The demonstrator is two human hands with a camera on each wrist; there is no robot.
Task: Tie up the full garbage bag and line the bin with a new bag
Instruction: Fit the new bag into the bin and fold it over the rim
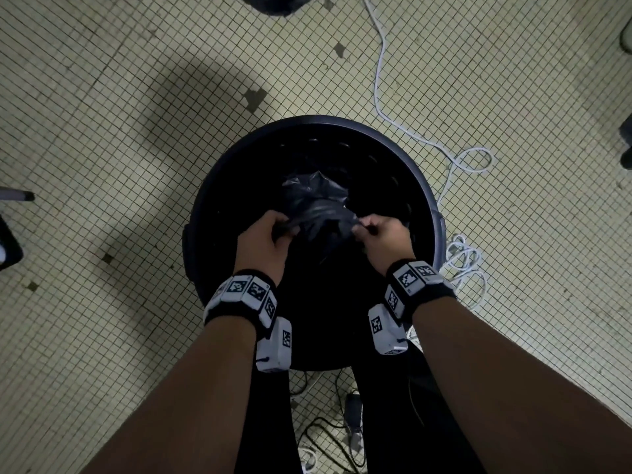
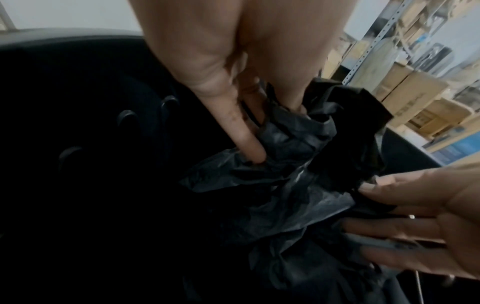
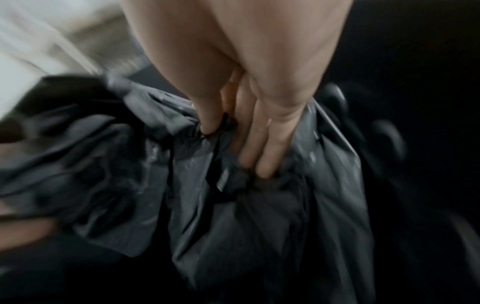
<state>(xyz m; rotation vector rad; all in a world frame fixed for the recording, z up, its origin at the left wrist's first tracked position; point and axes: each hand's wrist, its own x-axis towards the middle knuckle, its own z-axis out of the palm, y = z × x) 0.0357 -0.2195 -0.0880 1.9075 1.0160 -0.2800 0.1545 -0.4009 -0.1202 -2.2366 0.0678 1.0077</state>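
Note:
A round black bin [image 1: 314, 120] stands on the tiled floor below me. Over its opening both hands hold a crumpled black garbage bag [image 1: 318, 200]. My left hand [image 1: 286, 228] grips the bag's left side, fingers curled into the plastic. My right hand [image 1: 363, 229] pinches its right side. In the left wrist view, the left hand [image 2: 259, 131] digs into the bag [image 2: 298, 195], with the right hand [image 2: 415, 216] opposite and the bin wall [image 2: 78, 102] behind. The right wrist view is blurred; the right hand [image 3: 233, 144] clutches gathered plastic of the bag [image 3: 259, 216].
A white cable [image 1: 379, 80] runs across the floor and coils [image 1: 461, 261] beside the bin's right side. Black cables and an adapter [image 1: 352, 412] lie between my legs. A dark bag-like shape [image 1: 273, 1] sits at the top edge. Shelves of cardboard boxes [image 2: 415, 92] stand nearby.

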